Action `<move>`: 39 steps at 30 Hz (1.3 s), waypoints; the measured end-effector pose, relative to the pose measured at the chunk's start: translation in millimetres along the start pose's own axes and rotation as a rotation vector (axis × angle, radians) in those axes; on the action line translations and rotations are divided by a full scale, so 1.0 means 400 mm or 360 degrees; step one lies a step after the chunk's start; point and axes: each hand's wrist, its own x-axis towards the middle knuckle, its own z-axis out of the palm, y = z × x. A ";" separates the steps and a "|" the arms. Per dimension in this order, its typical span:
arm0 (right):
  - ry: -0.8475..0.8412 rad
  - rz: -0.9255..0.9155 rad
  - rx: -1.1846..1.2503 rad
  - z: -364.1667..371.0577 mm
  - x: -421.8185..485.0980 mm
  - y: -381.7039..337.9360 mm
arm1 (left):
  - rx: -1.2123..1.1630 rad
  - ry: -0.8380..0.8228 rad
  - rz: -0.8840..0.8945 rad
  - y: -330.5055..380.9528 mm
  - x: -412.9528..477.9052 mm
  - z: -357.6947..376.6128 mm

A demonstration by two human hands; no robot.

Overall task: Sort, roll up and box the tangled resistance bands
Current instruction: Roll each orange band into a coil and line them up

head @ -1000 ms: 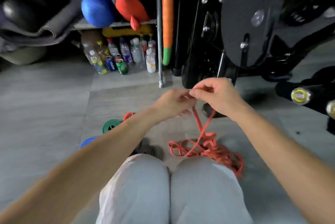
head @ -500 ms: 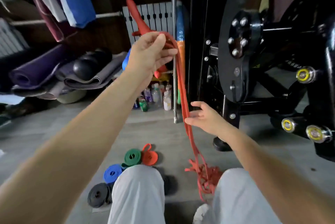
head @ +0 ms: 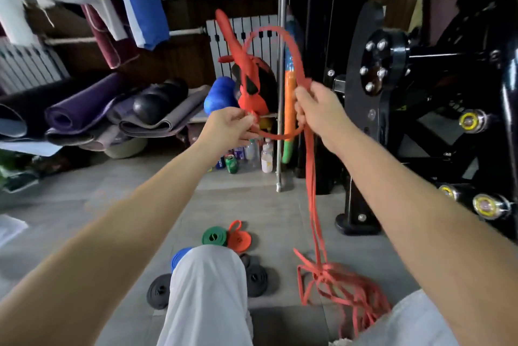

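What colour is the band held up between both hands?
Orange-red band, clearest in the head view.

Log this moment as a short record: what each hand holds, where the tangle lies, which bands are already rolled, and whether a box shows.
Left: left hand pinches the long orange-red flat rubber resistance band
Right: right hand grips the same band, a loop arcing above both hands
Loose end: tangle lies on the grey tiled floor by the right knee
Rolled: green roll, orange-red roll, blue roll, dark grey roll, second dark grey roll, on the floor around the left knee
Box: none in view
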 end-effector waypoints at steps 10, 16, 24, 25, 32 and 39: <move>-0.0434 0.0269 -0.0520 -0.038 -0.090 0.148 | -0.0023 0.0070 -0.0146 -0.084 -0.022 0.007; -0.0276 0.0228 0.0187 -0.008 -0.047 0.085 | 0.0206 -0.0099 -0.0219 -0.132 -0.040 0.060; -0.0274 0.0195 0.0271 0.063 -0.022 0.084 | -0.0338 -0.0265 -0.0221 -0.203 -0.121 0.251; -0.0249 0.0237 0.0142 0.047 -0.019 0.118 | -0.0448 -0.0190 -0.0289 -0.217 -0.121 0.252; -0.0456 0.0901 -0.0917 -0.048 -0.189 0.549 | -0.0346 0.0044 -0.0592 -0.327 -0.052 0.161; -0.1010 0.1303 -0.1275 0.003 -0.384 0.863 | -0.0194 0.0057 -0.0809 -0.461 0.017 0.096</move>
